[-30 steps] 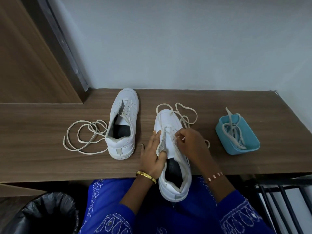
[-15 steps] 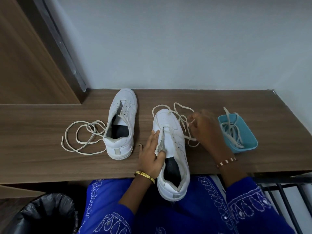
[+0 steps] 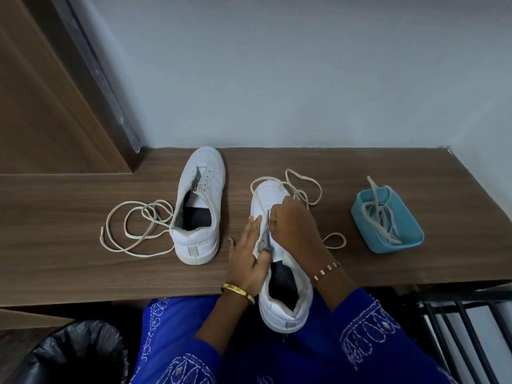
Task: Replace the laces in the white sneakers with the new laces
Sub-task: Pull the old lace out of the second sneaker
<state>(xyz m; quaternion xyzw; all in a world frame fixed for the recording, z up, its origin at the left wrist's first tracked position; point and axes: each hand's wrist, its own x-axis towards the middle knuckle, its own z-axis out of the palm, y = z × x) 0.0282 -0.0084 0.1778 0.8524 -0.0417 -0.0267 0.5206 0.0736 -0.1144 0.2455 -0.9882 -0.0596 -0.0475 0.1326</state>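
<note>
Open bench (image 3: 69, 206) strip far left, past loose lace (image 3: 133, 231). Gap between sneakers narrow (left hand (image 3: 249, 256) fills it). Blue tub (image 3: 388, 220) blocks right side.

A person in a deep blue garment (image 3: 277, 356) stitched with white embroidered loops and dots on sleeves and lap, a plain gold bangle (image 3: 238, 292) at the left wrist and a thin bracelet of pale rectangular beads (image 3: 324, 270) at the right.
</note>
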